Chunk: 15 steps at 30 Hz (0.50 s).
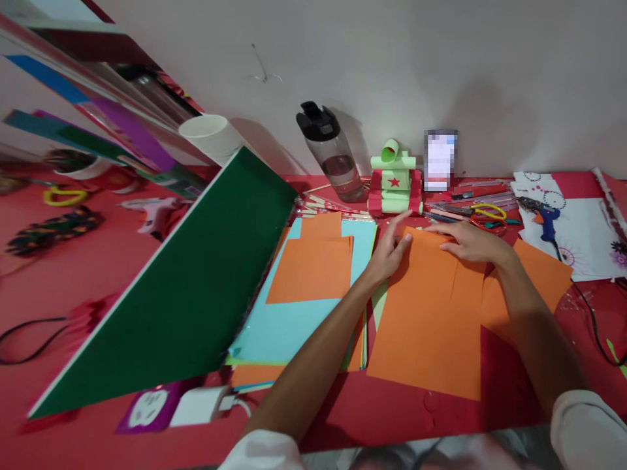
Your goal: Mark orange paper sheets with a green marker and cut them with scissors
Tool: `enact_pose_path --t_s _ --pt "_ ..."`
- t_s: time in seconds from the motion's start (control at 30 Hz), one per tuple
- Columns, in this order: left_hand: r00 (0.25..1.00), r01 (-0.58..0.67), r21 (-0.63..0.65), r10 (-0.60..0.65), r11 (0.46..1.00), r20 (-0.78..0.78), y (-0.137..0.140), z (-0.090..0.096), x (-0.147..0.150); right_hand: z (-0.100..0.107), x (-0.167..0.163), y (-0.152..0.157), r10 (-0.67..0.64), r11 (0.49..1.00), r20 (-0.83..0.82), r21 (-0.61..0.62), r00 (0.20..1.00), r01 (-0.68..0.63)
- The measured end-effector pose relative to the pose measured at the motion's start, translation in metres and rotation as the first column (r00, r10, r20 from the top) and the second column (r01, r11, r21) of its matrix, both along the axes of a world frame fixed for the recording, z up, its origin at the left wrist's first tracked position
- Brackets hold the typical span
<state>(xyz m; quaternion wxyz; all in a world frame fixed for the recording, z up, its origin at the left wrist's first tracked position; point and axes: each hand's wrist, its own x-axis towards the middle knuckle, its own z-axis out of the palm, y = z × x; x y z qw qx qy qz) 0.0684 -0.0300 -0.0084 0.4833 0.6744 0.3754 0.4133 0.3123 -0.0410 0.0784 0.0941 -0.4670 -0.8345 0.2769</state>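
Observation:
My left hand (388, 253) rests at the upper left corner of an orange sheet of paper (426, 320), index finger stretched out and thumb over the edge. On the sheet's upper right part lies my right hand (476, 243), its fingers extended and the thumb apart. A crease or cut line runs across the sheet below the right hand. Under the right forearm is another orange sheet (541, 277). Smaller orange pieces (313, 271) sit on a stack of light blue paper (287, 329) left of my left hand.
Behind the hands stand a paper model with a red star (394, 186), a water bottle (337, 163) and a phone (439, 163). Scissors (488, 211) and a blue glue gun (546, 220) lie right. A green board (196, 281) leans at left, near a white charger (198, 406).

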Motion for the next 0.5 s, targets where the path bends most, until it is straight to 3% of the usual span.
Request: enact_pose_path --t_s 0.17,0.5 --pt "0.997 0.006 0.140 0.005 0.990 -0.078 0.0031 -0.0034 -0.0008 -0.0041 -0.0008 0.0017 0.018 0.999 0.001 0.026 1.000 -0.018" --pt "0.991 0.001 0.136 0.018 0.991 -0.134 0.0012 -0.0061 0.0012 0.0048 -0.0096 -0.0018 -0.018 0.999 -0.025 0.040 1.000 0.019"
